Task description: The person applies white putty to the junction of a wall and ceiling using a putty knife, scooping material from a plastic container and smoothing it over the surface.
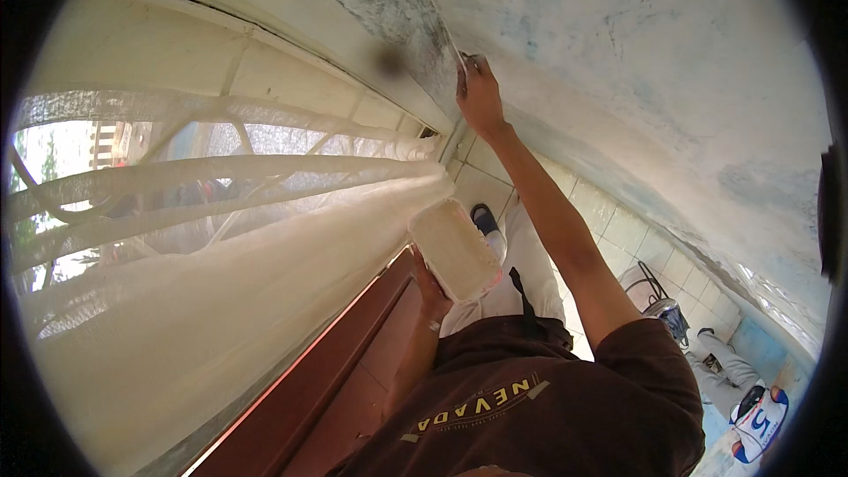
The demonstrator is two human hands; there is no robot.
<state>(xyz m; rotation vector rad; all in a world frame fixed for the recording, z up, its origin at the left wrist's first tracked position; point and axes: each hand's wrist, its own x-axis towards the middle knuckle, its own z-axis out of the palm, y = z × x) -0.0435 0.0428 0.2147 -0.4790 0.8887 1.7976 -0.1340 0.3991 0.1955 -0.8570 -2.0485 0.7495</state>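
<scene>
My left hand [430, 287] grips a rectangular tub [480, 288] from its side, in front of my waist. Pale, smooth paste [452, 246] fills the tub. My right arm is stretched up and forward to the wall corner. There my right hand [480, 95] is closed around a thin flat scraper [462, 61], seen almost edge-on against the wall. Its handle is hidden by my fingers. Beside it runs a rough grey strip [389, 0] of wall, next to the whitish, patchy wall surface [618, 62].
A sheer cream curtain [221, 274] hangs over a window at left, above a dark red ledge [336, 397]. White floor tiles [609, 212] lie below, with my sandal [483, 218] on them. Another person [738, 397] is at lower right, near a dark bag-like object [667, 316].
</scene>
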